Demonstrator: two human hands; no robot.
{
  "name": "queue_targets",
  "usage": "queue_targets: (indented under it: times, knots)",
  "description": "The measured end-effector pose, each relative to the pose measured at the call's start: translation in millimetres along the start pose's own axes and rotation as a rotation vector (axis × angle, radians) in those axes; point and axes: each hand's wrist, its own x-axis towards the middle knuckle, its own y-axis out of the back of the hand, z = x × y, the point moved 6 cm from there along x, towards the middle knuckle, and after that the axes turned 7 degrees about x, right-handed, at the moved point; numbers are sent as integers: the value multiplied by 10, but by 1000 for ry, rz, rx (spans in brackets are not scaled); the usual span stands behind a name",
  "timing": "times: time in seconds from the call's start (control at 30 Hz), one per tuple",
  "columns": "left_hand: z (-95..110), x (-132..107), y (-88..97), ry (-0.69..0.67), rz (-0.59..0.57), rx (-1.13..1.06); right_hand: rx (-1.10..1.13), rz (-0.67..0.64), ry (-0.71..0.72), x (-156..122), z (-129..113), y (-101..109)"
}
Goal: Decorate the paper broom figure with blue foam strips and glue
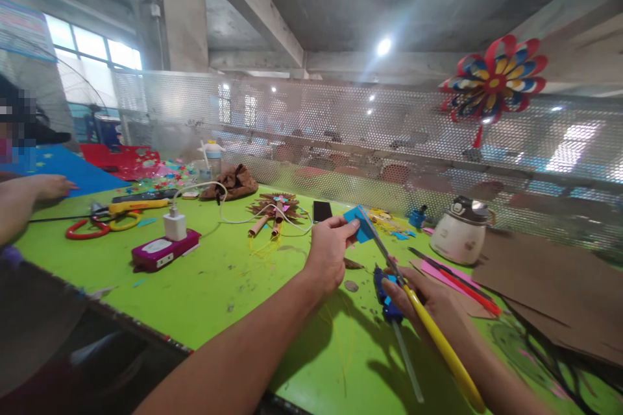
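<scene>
My left hand (329,248) pinches a small blue paper piece (359,223) above the green table (209,285). My right hand (428,305) grips yellow-handled scissors (428,324), whose blades reach up to the blue piece and touch its edge. A blue glue gun (384,288) lies on the table just under my right hand, partly hidden by my fingers.
A pink power strip with a white charger (165,248), red and yellow scissors (97,225), a brown paper craft (275,209), a phone (322,211), a white pot (460,232) and brown cardboard sheets (555,285) lie around. Another person's arm (29,198) rests at left. A mesh screen (341,136) with a pinwheel (494,81) stands behind.
</scene>
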Motion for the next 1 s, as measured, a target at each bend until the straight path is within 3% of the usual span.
queue_targets:
  times: [0.27,0.5,0.73,1.0]
  knots:
    - [10,-2,-6,29,2,-50,-31,35,40,-25,-84,40]
    - [14,-2,3,14,-6,-49,-11,5,53,-6,-28,18]
    - [-11,3,12,33,12,-39,-1,94,68,-30,-40,16]
    - [-53,39,33,25,19,-15,1,86,53,-23,-37,-4]
